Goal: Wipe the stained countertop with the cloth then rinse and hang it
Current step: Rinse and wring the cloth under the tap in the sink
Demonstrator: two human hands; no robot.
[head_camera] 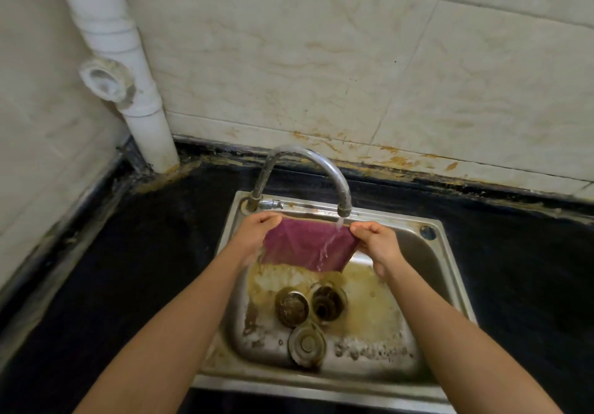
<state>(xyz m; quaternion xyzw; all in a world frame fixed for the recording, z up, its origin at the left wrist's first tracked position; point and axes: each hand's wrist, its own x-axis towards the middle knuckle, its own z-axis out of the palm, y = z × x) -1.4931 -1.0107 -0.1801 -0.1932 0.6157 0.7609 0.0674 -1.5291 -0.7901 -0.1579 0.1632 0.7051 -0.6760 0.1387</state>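
A person holds a maroon cloth [305, 246] stretched between 2 hands under the running faucet [308, 169], above the stained steel sink [446, 253] set in a dark counter [144, 253]. The left hand [254, 236] pinches the cloth's upper left corner, the right hand [377, 243] its upper right corner, fingers curled tight on the fabric. Water strikes near the right edge and runs down. Soaked, the cloth looks soft, limp, probably slippery; the corners seem the surest hold for spreading, the bunched middle for wringing
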